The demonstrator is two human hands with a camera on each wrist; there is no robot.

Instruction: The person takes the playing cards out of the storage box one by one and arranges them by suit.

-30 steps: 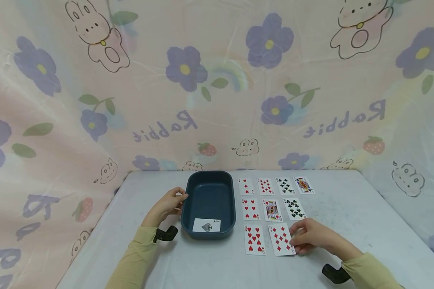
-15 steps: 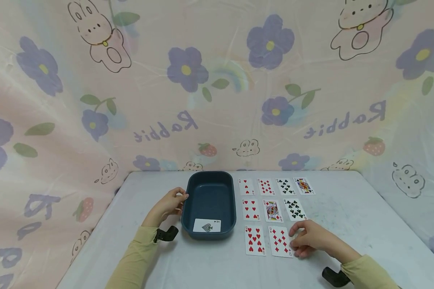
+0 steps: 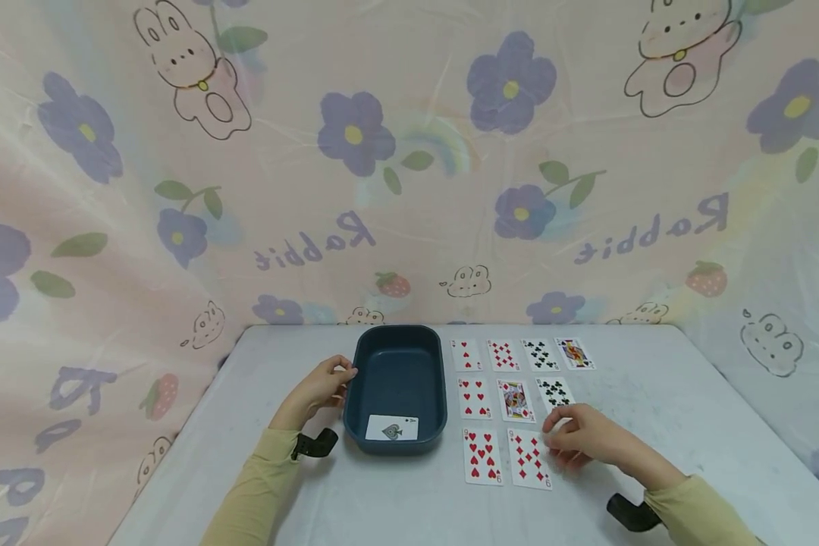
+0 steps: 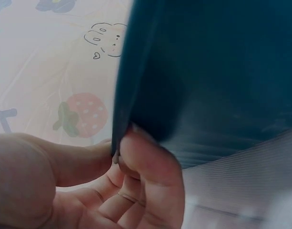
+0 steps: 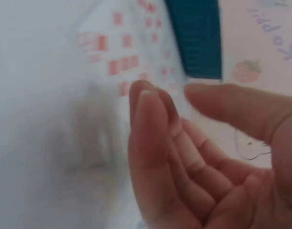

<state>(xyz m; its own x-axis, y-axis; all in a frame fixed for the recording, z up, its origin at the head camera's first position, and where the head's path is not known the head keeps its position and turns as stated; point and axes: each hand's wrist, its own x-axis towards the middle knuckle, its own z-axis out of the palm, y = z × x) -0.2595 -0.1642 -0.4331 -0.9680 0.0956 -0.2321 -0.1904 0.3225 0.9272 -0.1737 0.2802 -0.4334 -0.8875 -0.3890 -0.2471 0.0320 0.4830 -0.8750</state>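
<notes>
My left hand (image 3: 319,388) pinches the left rim of a dark blue rectangular tray (image 3: 441,379); in the left wrist view, thumb and fingers meet across its rim (image 4: 123,90). An ace of spades (image 3: 393,428) lies face up inside, at the near end. On the right, my right hand (image 3: 590,438) hovers beside the right edge of the nine of diamonds (image 3: 527,459). The right wrist view shows its thumb apart from loosely bent fingers (image 5: 153,124), nothing between them. Next to that card lies the nine of hearts (image 3: 482,456).
Face-up playing cards form rows right of the tray, including a king (image 3: 516,400), a clubs card (image 3: 553,392) partly behind my right hand, and a face card (image 3: 575,353) at the far right. A patterned curtain (image 3: 409,189) rises behind the white table (image 3: 396,500).
My right hand has let go of the nine of diamonds, which now lies flat and straighter beside the nine of hearts, and has lifted slightly away. The left hand stays on the tray.
</notes>
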